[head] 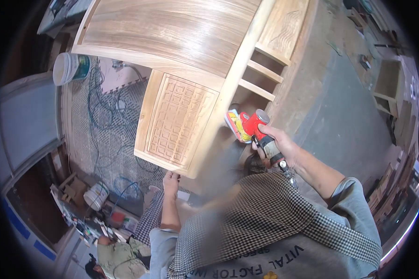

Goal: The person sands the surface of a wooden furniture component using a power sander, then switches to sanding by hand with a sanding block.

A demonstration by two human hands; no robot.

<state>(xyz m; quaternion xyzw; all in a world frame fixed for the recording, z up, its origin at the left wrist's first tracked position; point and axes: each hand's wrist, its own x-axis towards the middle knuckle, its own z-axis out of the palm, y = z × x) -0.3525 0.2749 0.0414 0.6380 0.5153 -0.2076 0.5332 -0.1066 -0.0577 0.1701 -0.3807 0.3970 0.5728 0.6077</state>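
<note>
My right hand (281, 143) grips a red and black air sander (254, 127). Its pad is tilted up beside the pale wooden rail (240, 55), apart from it or barely touching; I cannot tell which. Down at the near edge of a wooden furniture frame (195, 161), the fingers of my left hand (171, 182) curl against the wood; the grip's underside is hidden. A carved panel (178, 122) with a fretwork pattern sits in that frame. Beyond it spreads a broad smooth wooden board (167, 28). Several slats (263, 71) cross an opening on the right side.
Hoses (94, 104) lie on the textured floor mat (122, 139) at left. A white bucket (64, 69) stands by the frame's far left corner, another bucket (96, 196) lower left. Another person (120, 256) is at the lower left. Wooden pieces (387, 83) line the right side.
</note>
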